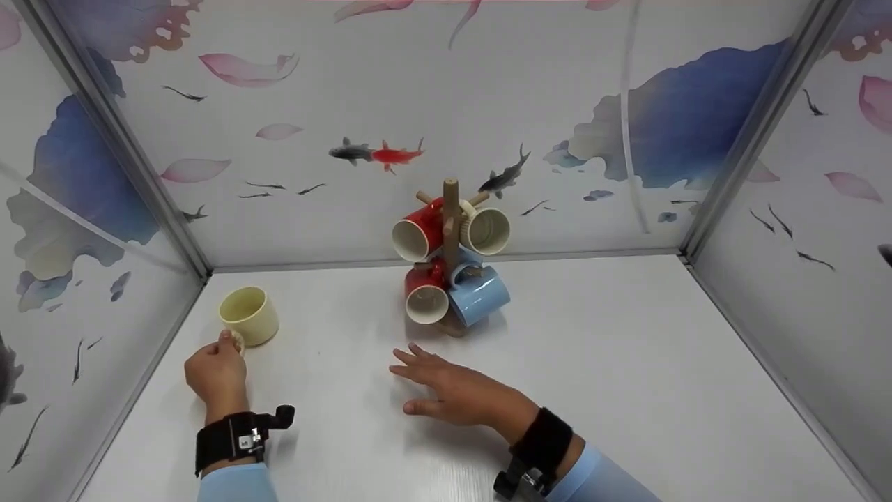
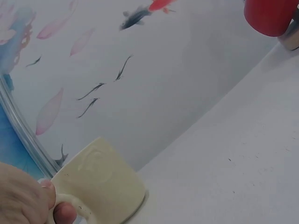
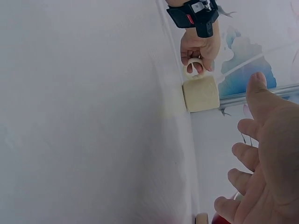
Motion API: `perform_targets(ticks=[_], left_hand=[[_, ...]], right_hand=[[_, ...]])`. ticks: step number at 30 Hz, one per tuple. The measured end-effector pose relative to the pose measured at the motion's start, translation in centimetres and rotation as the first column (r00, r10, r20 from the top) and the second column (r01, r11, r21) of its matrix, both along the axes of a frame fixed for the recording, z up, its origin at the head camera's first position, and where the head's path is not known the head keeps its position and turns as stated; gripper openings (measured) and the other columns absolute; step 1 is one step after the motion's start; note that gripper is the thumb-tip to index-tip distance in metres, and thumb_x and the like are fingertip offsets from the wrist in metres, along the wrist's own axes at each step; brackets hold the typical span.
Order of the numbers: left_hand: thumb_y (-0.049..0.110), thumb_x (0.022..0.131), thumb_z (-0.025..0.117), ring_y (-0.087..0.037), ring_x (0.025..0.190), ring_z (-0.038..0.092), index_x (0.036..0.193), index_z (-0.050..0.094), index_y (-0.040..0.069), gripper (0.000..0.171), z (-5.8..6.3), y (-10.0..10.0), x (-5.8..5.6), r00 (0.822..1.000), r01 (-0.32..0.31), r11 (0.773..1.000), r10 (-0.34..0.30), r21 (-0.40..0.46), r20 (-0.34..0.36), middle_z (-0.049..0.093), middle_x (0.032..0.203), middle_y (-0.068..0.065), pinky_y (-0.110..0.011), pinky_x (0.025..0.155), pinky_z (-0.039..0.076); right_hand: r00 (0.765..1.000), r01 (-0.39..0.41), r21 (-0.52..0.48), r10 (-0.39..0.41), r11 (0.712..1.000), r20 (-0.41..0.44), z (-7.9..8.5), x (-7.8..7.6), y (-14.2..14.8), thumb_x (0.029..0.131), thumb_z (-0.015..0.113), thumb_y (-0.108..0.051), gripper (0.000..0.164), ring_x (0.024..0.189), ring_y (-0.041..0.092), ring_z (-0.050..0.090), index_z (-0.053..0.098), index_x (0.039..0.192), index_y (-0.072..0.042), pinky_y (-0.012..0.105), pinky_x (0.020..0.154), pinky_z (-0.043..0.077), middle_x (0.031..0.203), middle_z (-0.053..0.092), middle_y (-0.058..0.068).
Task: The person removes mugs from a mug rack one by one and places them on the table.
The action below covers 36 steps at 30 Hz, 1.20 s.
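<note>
A pale yellow mug (image 1: 256, 322) stands upright at the table's left side. My left hand (image 1: 217, 369) grips its handle, with a fingertip through the loop in the left wrist view, where the mug (image 2: 105, 182) fills the lower left. My right hand (image 1: 453, 390) hovers over the middle of the table with fingers spread, holding nothing. Beyond it stands a wooden mug tree (image 1: 451, 209). On its pegs hang an upper red mug (image 1: 421, 230), a lower red mug (image 1: 426, 293), a cream mug (image 1: 486, 230) and a light blue mug (image 1: 481, 296).
White panels with painted fish and petals enclose the table (image 1: 627, 362) at the back and both sides. Metal corner posts (image 1: 118, 139) rise at the rear corners. Black camera straps (image 1: 230, 440) circle both wrists.
</note>
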<state>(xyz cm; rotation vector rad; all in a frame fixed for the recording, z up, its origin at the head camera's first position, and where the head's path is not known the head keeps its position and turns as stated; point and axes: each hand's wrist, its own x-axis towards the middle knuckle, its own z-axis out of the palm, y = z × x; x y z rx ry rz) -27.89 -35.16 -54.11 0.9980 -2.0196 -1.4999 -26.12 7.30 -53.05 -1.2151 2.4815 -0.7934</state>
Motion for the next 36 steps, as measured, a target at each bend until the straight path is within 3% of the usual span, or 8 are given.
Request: perform_targets(ticks=[4, 12, 17, 21, 26, 30, 32, 36], left_hand=[[0.033, 0.116, 0.065, -0.020, 0.103, 0.064, 0.119, 0.083, -0.007, 0.044, -0.4, -0.1, 0.3, 1.000, -0.022, 0.997, 0.022, 0.070, 0.005, 0.075, 0.082, 0.008, -0.022, 0.079, 0.049], [0.036, 0.116, 0.065, -0.011, 0.102, 0.063, 0.131, 0.079, -0.006, 0.048, -0.5, 0.0, 0.7, 0.999, -0.044, 0.992, 0.044, 0.119, 0.005, 0.081, 0.105, -0.001, -0.016, 0.080, 0.050], [0.035, 0.115, 0.066, -0.010, 0.099, 0.064, 0.131, 0.080, -0.007, 0.047, -0.6, 0.0, 0.5, 0.999, -0.032, 0.992, 0.032, 0.123, 0.001, 0.078, 0.091, 0.008, -0.016, 0.077, 0.050], [0.037, 0.115, 0.062, -0.022, 0.115, 0.065, 0.132, 0.077, -0.008, 0.051, -0.1, 0.2, 0.0, 1.000, -0.002, 0.994, 0.003, 0.109, -0.010, 0.080, 0.116, -0.009, -0.025, 0.089, 0.052], [0.041, 0.115, 0.050, -0.044, 0.149, 0.055, 0.149, 0.067, -0.008, 0.061, 1.3, 0.6, 0.1, 0.999, 0.033, 0.999, -0.034, 0.033, 0.033, 0.062, 0.158, -0.031, -0.056, 0.123, 0.047], [0.040, 0.112, 0.051, -0.054, 0.159, 0.042, 0.154, 0.065, -0.004, 0.063, 3.0, 1.4, 0.1, 0.999, 0.024, 0.994, -0.020, -0.109, 0.044, 0.053, 0.165, -0.033, -0.074, 0.128, 0.038], [0.034, 0.111, 0.052, -0.054, 0.156, 0.044, 0.151, 0.067, -0.006, 0.059, 3.7, 2.2, 0.0, 0.999, 0.035, 0.986, -0.036, -0.164, -0.003, 0.053, 0.161, -0.035, -0.073, 0.125, 0.040], [0.026, 0.111, 0.056, -0.047, 0.138, 0.056, 0.137, 0.073, -0.011, 0.048, 4.8, 4.3, -0.3, 0.987, 0.106, 0.973, -0.128, -0.203, -0.099, 0.059, 0.146, -0.034, -0.058, 0.111, 0.048]], right_hand=[[0.999, 0.020, 0.027, -0.021, 0.999, 0.036, -0.1, 0.1, 0.2, 0.114, 0.065, -0.054, 0.071, 0.180, 0.021, 0.013, 0.041, 0.177, -0.031, 0.053, 0.144, 0.025, 0.190, 0.022, -0.015], [0.995, 0.077, 0.051, -0.080, 0.996, 0.058, -0.1, -0.2, 0.4, 0.113, 0.067, -0.054, 0.072, 0.180, 0.021, 0.014, 0.039, 0.178, -0.036, 0.055, 0.144, 0.025, 0.190, 0.020, -0.016], [0.993, 0.088, 0.055, -0.092, 0.995, 0.074, -0.1, -0.4, 0.7, 0.113, 0.066, -0.056, 0.073, 0.180, 0.021, 0.013, 0.038, 0.178, -0.037, 0.056, 0.144, 0.025, 0.190, 0.019, -0.017], [0.994, 0.090, 0.045, -0.093, 0.995, 0.060, 0.4, -0.8, 0.9, 0.113, 0.067, -0.054, 0.073, 0.180, 0.020, 0.012, 0.039, 0.178, -0.036, 0.055, 0.144, 0.024, 0.190, 0.020, -0.016], [0.994, 0.095, 0.019, -0.096, 0.995, 0.058, 1.1, -1.2, 1.3, 0.113, 0.068, -0.053, 0.072, 0.179, 0.019, 0.016, 0.041, 0.177, -0.034, 0.054, 0.144, 0.026, 0.190, 0.024, -0.013], [0.993, 0.107, -0.024, -0.106, 0.994, 0.046, 1.7, -1.6, 1.9, 0.113, 0.068, -0.051, 0.071, 0.178, 0.021, 0.025, 0.045, 0.176, -0.028, 0.055, 0.143, 0.029, 0.188, 0.033, -0.008], [0.992, 0.121, -0.047, -0.119, 0.992, 0.047, 2.1, -1.7, 2.2, 0.113, 0.069, -0.050, 0.071, 0.176, 0.022, 0.029, 0.045, 0.176, -0.028, 0.055, 0.142, 0.031, 0.186, 0.036, -0.007], [0.985, 0.162, -0.090, -0.157, 0.983, 0.065, 3.1, -1.8, 3.0, 0.112, 0.072, -0.049, 0.072, 0.174, 0.022, 0.035, 0.045, 0.176, -0.031, 0.056, 0.141, 0.033, 0.184, 0.041, -0.006]])
